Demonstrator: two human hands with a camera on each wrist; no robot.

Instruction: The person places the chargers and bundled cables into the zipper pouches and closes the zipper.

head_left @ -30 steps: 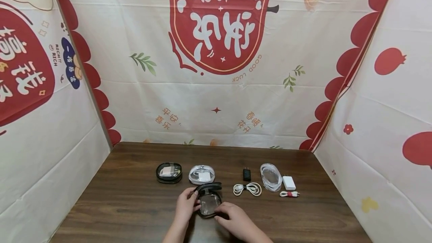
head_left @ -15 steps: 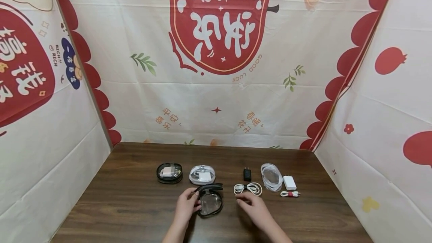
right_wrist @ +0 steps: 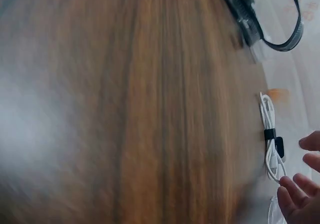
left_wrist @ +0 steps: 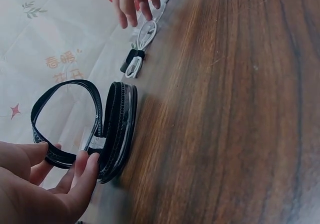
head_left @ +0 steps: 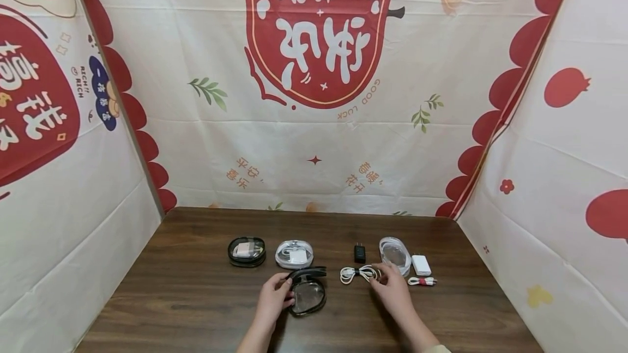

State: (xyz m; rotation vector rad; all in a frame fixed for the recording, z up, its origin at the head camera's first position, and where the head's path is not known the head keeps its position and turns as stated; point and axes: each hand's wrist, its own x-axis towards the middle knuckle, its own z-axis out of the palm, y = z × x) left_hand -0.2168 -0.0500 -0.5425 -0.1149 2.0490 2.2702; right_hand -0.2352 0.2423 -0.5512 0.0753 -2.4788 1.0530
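Black-edged case [head_left: 309,297] in left hand [head_left: 272,296]; right hand [head_left: 392,288] near white cable [head_left: 360,273].

On worktop [head_left: 196,309], 2 black-rimmed cases [head_left: 308,297], 2 white-rimmed cases [head_left: 294,262], 2 loose cables [head_left: 347,275], 1 black adapter [head_left: 360,254], 1 loose white adapter [head_left: 421,266]

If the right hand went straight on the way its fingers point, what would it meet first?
The right hand would probably meet the white cable first: one loop lies by the fingers, though whether they touch is unclear.
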